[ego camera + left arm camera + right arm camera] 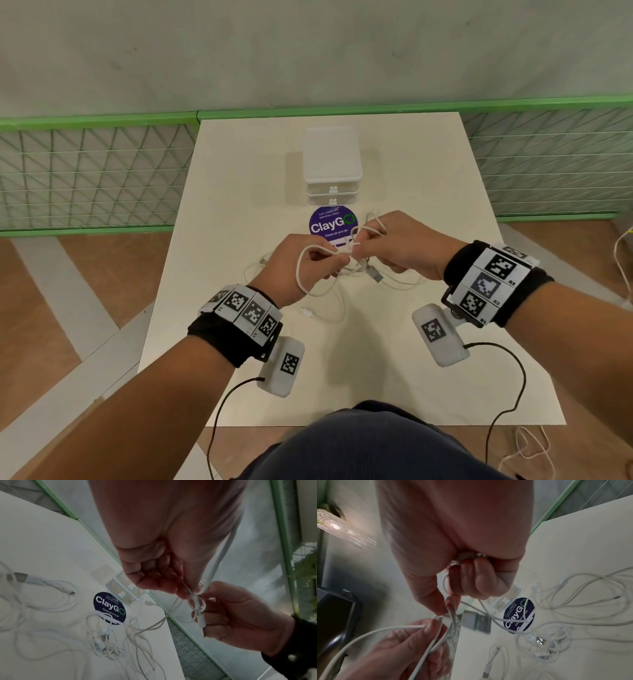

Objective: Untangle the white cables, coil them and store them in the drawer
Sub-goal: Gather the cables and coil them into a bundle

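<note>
Both hands hold a tangle of white cables [346, 255] above the middle of the table. My left hand [305, 263] grips a thick white cable loop [301, 274] that hangs below its fingers. My right hand [387, 243] pinches thinner strands at the knot [197, 599] between thumb and forefinger. A grey USB plug [375, 275] dangles under the hands. More loose white cables [556, 646] lie on the table below. The small white drawer unit [331, 164], with its two drawers closed, stands at the table's back.
A round purple ClayGo sticker [331, 224] lies on the white table [376, 377] in front of the drawers. A green mesh fence [92, 174] runs behind the table. Black wrist-camera leads hang off the near edge.
</note>
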Available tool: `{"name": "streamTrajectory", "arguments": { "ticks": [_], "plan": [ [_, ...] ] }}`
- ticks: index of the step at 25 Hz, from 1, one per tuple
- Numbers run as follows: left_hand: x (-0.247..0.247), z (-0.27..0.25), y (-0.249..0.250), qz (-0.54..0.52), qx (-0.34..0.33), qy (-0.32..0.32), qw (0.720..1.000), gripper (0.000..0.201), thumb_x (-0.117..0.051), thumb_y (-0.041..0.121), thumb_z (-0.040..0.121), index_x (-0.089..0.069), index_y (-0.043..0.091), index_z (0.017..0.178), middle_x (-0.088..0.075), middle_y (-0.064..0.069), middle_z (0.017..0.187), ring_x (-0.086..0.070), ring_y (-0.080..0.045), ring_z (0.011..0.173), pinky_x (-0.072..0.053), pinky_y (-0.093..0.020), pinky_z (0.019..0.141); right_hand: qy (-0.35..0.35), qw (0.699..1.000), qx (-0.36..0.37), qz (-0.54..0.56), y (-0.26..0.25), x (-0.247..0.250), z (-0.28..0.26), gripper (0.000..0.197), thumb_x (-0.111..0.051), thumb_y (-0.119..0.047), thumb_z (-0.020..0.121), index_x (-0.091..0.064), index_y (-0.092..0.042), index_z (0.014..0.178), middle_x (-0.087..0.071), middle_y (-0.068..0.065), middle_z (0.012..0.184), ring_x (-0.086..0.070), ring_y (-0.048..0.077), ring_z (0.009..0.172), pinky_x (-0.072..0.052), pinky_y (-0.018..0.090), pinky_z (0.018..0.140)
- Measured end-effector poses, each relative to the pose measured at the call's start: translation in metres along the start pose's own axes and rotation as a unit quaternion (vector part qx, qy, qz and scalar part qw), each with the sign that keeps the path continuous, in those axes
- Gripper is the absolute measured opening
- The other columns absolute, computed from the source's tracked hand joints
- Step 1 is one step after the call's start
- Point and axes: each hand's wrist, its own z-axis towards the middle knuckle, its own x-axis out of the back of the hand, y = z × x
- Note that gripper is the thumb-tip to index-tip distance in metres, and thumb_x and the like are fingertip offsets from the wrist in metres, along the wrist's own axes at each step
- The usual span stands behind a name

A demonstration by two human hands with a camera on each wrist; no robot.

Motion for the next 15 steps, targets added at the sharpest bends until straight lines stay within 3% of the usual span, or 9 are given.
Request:
{"name": "streamTrajectory", "arguments": {
  "ticks": [3,6,7,9,10,12,15],
  "plan": [
    [0.003,-0.002,-0.004,-0.052,0.025,-0.003,0.998,0.023,-0.075,0.025,0.088,-0.071,0.005,0.078,-0.069,-0.003,0.070,-0.062,-0.007,0.067,-0.048,-0.020,0.067,-0.038,0.998,-0.015,-0.051,0.001,0.005,0.001,0.018,-0.069,-0.011,0.090,-0.058,-0.003,0.078,-0.036,-0.003,0.050,-0.027,0.015,0.045,-0.024,0.024,0.043],
    [0.010,-0.005,-0.007,-0.200,0.117,-0.033,0.972,0.014,-0.071,0.021,0.084,-0.067,0.009,0.081,-0.067,-0.002,0.076,-0.060,-0.013,0.078,-0.046,-0.030,0.074,-0.034,0.995,-0.047,-0.082,0.003,0.009,0.001,0.038,-0.066,-0.017,0.092,-0.041,-0.016,0.064,-0.032,-0.005,0.049,-0.025,0.016,0.047,-0.022,0.026,0.045],
    [0.011,-0.006,-0.007,-0.235,0.132,-0.047,0.962,0.010,-0.067,0.020,0.080,-0.066,0.009,0.080,-0.067,0.000,0.077,-0.059,-0.015,0.080,-0.044,-0.033,0.076,-0.028,0.990,-0.044,-0.132,0.002,0.008,0.001,0.043,-0.067,-0.022,0.091,-0.036,-0.018,0.061,-0.031,-0.004,0.051,-0.024,0.016,0.047,-0.022,0.028,0.046],
    [0.010,-0.007,-0.004,-0.293,0.142,-0.080,0.942,0.023,-0.061,0.025,0.074,-0.064,0.004,0.083,-0.064,-0.008,0.086,-0.056,-0.020,0.084,-0.042,-0.036,0.078,-0.030,0.963,-0.017,-0.269,-0.002,0.000,0.000,0.049,-0.068,-0.030,0.088,-0.031,-0.018,0.059,-0.029,-0.002,0.055,-0.025,0.016,0.050,-0.021,0.030,0.050],
    [0.007,-0.007,-0.002,-0.321,0.150,-0.088,0.931,0.032,-0.060,0.033,0.074,-0.062,0.002,0.083,-0.062,-0.013,0.088,-0.055,-0.022,0.084,-0.043,-0.036,0.078,-0.027,0.949,-0.003,-0.314,-0.006,-0.005,0.000,0.050,-0.067,-0.030,0.088,-0.030,-0.017,0.058,-0.029,-0.001,0.055,-0.027,0.015,0.050,-0.021,0.030,0.050],
    [0.002,-0.006,0.005,-0.351,0.160,-0.073,0.920,0.039,-0.063,0.043,0.079,-0.059,0.005,0.081,-0.062,-0.007,0.079,-0.056,-0.017,0.074,-0.044,-0.031,0.073,0.002,0.946,0.017,-0.325,-0.013,-0.009,0.002,0.050,-0.065,-0.028,0.090,-0.031,-0.017,0.055,-0.033,-0.003,0.051,-0.031,0.011,0.045,-0.022,0.026,0.046],
    [-0.004,-0.003,0.009,-0.308,0.149,-0.017,0.939,0.029,-0.077,0.026,0.073,-0.054,0.009,0.069,-0.059,0.002,0.068,-0.055,-0.011,0.066,-0.043,-0.026,0.068,0.078,0.958,0.004,-0.275,-0.022,-0.005,0.010,0.049,-0.066,-0.026,0.087,-0.034,-0.017,0.050,-0.035,-0.005,0.046,-0.033,0.013,0.045,-0.025,0.027,0.047]
  ]
}}
